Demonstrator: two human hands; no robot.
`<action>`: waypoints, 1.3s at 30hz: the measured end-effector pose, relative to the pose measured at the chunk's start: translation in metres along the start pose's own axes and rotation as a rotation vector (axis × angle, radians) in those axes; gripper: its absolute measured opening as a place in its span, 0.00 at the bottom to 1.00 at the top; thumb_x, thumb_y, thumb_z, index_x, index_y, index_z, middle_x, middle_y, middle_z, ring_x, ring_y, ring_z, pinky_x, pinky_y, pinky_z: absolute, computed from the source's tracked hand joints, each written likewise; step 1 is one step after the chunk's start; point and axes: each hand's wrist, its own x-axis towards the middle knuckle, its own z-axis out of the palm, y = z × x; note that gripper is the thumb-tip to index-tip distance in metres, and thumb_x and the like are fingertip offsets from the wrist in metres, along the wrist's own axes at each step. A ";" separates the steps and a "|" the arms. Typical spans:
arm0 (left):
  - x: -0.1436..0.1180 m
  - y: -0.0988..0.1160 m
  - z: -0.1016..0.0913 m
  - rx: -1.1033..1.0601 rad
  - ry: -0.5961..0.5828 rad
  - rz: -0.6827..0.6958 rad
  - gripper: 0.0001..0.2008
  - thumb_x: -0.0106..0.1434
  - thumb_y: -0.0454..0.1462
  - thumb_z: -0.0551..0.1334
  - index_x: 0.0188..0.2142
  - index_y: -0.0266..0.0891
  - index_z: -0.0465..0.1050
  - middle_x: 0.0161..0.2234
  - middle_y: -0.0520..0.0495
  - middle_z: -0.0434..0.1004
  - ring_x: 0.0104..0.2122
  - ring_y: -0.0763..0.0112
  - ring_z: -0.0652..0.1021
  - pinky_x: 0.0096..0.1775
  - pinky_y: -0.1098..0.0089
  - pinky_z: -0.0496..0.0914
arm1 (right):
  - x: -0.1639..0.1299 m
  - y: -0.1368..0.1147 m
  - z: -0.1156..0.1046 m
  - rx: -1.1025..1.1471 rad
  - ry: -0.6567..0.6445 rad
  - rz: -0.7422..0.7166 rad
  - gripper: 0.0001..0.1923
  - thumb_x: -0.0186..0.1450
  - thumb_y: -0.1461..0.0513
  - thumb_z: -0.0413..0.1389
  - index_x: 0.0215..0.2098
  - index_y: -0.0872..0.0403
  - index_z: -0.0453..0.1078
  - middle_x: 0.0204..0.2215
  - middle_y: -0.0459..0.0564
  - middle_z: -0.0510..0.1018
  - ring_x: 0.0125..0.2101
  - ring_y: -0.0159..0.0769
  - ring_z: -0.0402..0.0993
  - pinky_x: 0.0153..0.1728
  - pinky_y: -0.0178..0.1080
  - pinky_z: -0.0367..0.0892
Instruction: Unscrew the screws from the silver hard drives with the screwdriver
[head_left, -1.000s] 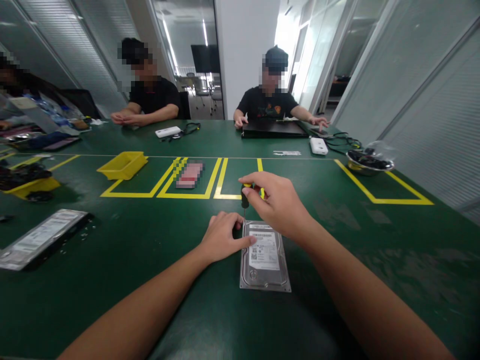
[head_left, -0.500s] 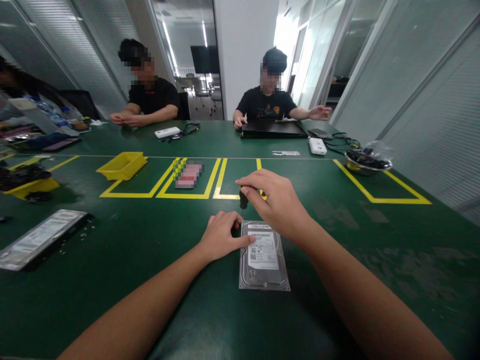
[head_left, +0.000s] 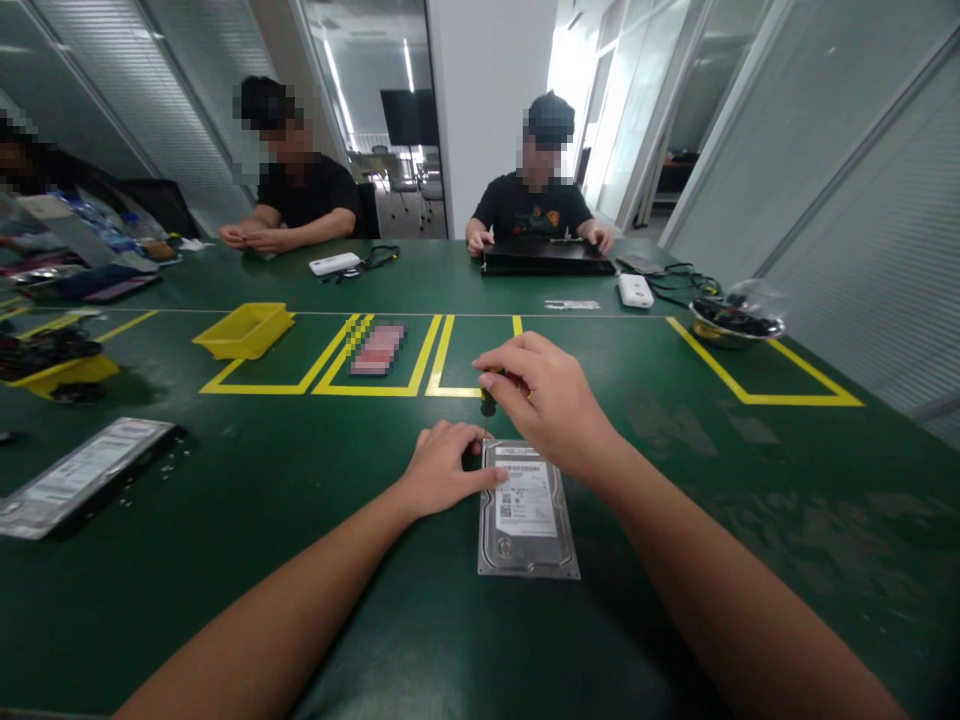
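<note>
Your right hand (head_left: 553, 398) pinches the screwdriver (head_left: 488, 404) upright. Your left hand (head_left: 444, 468), thumb parted from fingers, touches the hard drive (head_left: 529, 512).

The single head-worn camera looks forward and down, from close behind the hands (head_left: 445, 468), across the green table (head_left: 420, 630)

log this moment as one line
right hand: holds black-handled screwdriver | left hand: thumb on silver rectangular metal hard drive | screwdriver tip: at drive's far-left corner

A metal bowl (head_left: 726, 338) holds what look like dark cables (head_left: 724, 312).
</note>
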 end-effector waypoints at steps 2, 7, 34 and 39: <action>0.000 0.000 -0.001 -0.007 -0.014 -0.002 0.22 0.58 0.57 0.63 0.41 0.44 0.72 0.38 0.51 0.75 0.41 0.59 0.69 0.40 0.62 0.57 | 0.000 0.001 -0.001 -0.007 -0.016 0.004 0.09 0.68 0.67 0.55 0.43 0.57 0.76 0.37 0.51 0.76 0.39 0.34 0.72 0.39 0.37 0.66; 0.001 0.000 -0.001 -0.006 -0.030 -0.006 0.21 0.59 0.56 0.63 0.41 0.43 0.71 0.38 0.50 0.75 0.41 0.58 0.69 0.41 0.61 0.58 | -0.001 0.001 -0.002 0.005 -0.009 -0.008 0.11 0.67 0.67 0.54 0.47 0.57 0.74 0.42 0.51 0.78 0.38 0.34 0.72 0.41 0.37 0.66; 0.000 -0.002 -0.001 -0.005 -0.007 0.011 0.22 0.58 0.57 0.63 0.40 0.43 0.72 0.38 0.51 0.75 0.41 0.59 0.70 0.40 0.63 0.57 | 0.000 0.000 -0.005 -0.041 -0.056 -0.015 0.15 0.69 0.65 0.52 0.50 0.58 0.76 0.43 0.54 0.78 0.44 0.37 0.73 0.46 0.40 0.67; 0.000 -0.001 -0.001 0.007 -0.003 0.010 0.22 0.58 0.58 0.62 0.40 0.43 0.72 0.38 0.51 0.75 0.40 0.59 0.70 0.39 0.63 0.57 | 0.000 -0.002 -0.006 -0.069 -0.059 -0.006 0.14 0.69 0.64 0.53 0.50 0.58 0.76 0.41 0.54 0.77 0.41 0.37 0.73 0.43 0.39 0.66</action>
